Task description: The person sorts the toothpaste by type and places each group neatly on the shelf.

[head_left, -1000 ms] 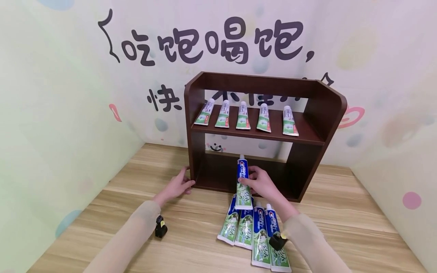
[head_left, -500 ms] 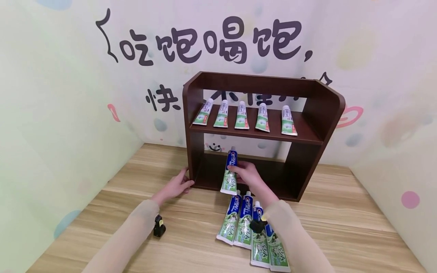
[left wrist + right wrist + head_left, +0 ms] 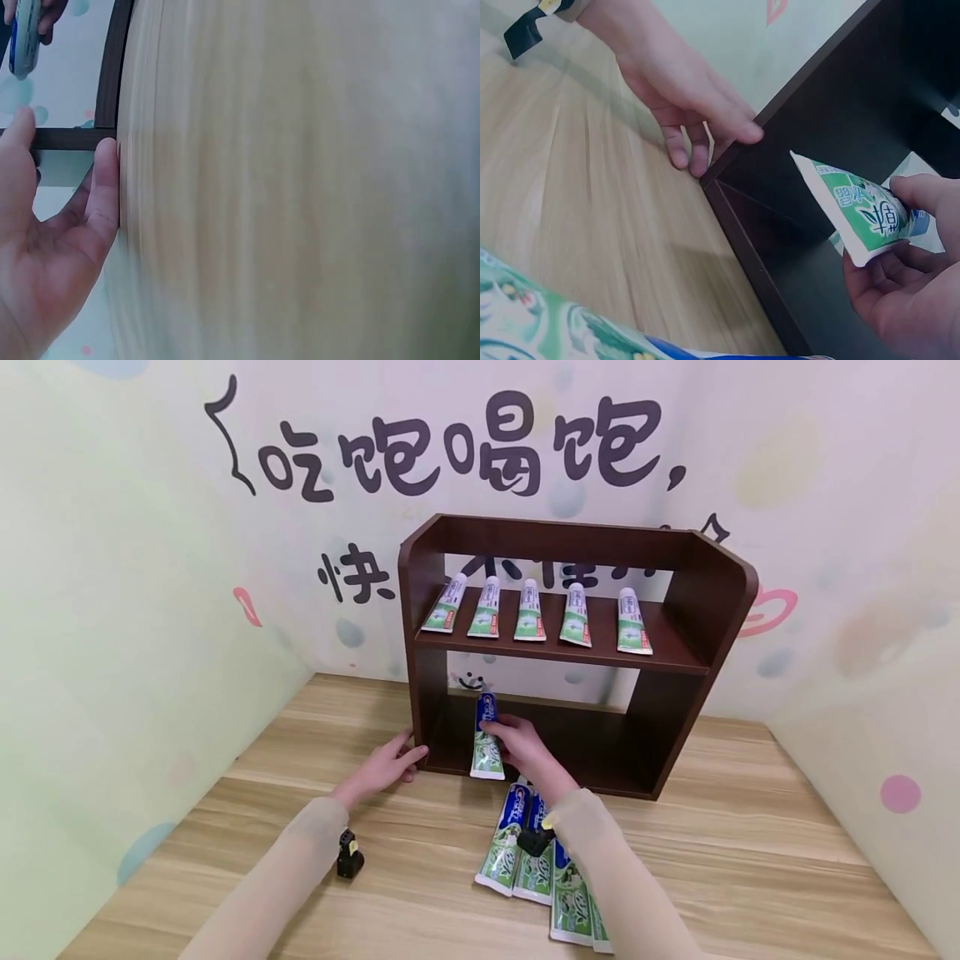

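Observation:
My right hand (image 3: 523, 747) grips a blue and green toothpaste tube (image 3: 487, 758), cap end up and tilted back, before the lower left part of the dark brown shelf unit (image 3: 562, 538). In the right wrist view, the thumb lies on top of the tube (image 3: 866, 210) with curled fingers beneath. My left hand (image 3: 381, 770) holds the unit's left side panel near its bottom corner. Its thumb lies over the front edge and its fingers are on the outside, as the right wrist view shows. Several similar toothpaste tubes (image 3: 501, 852) lie side by side on the table, partly hidden by my right arm.
On the upper shelf, several smaller white and green toothpaste tubes (image 3: 529, 614) lie in a row, caps toward the back. The wood-grain table (image 3: 420, 868) meets a patterned wall (image 3: 150, 610) behind and at both sides.
My right hand has carried the toothpaste tube leftward and slightly farther in, from above the tubes on the table to the lower left of the shelf unit. The left hand stays at the panel.

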The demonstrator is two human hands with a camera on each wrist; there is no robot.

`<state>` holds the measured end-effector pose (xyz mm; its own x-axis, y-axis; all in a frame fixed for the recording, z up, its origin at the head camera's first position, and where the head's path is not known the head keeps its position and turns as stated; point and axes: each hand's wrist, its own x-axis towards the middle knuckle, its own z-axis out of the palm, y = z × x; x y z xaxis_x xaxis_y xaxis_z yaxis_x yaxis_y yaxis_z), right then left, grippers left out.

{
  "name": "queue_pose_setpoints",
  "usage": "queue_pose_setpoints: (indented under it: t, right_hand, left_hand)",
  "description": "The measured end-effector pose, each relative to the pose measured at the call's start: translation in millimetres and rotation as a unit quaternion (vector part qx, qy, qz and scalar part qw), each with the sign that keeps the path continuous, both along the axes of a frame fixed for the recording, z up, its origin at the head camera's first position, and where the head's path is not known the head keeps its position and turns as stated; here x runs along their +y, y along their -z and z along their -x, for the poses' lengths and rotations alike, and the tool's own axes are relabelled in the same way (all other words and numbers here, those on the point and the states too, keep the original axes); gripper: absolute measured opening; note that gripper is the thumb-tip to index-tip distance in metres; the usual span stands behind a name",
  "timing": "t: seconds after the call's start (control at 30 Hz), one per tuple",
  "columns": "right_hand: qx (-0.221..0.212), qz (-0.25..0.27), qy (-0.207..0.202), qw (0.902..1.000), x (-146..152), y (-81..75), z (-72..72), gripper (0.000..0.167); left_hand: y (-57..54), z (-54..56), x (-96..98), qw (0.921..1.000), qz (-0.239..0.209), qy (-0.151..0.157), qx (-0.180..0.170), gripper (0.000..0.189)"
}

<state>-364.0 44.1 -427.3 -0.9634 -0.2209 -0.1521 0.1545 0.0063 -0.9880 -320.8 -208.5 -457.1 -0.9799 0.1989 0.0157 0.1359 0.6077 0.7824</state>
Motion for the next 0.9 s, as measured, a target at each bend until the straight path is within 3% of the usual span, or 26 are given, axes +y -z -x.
queue_pose_setpoints:
  t: [0.33,0.67,0.9]
  right_hand:
    - [0.039,-0.033,0.004,0.9987,-16,6.0,0.9,0.051]
    - [0.077,-0.062,-0.007,0.995,-29,26.8,20.0,0.067]
    - [0.105,-0.086,-0.026,0.9903,-30,29.2,24.1,0.077]
  left_hand:
    - [3.0,5.1,3.6,0.9995,0.011,-0.028,0.008,0.076]
    - [2.2,5.0,4.8,0.9993,0.021,-0.02,0.025,0.08]
    - [1.8,5.2,2.8,0.9996,0.018,-0.008,0.022,0.082]
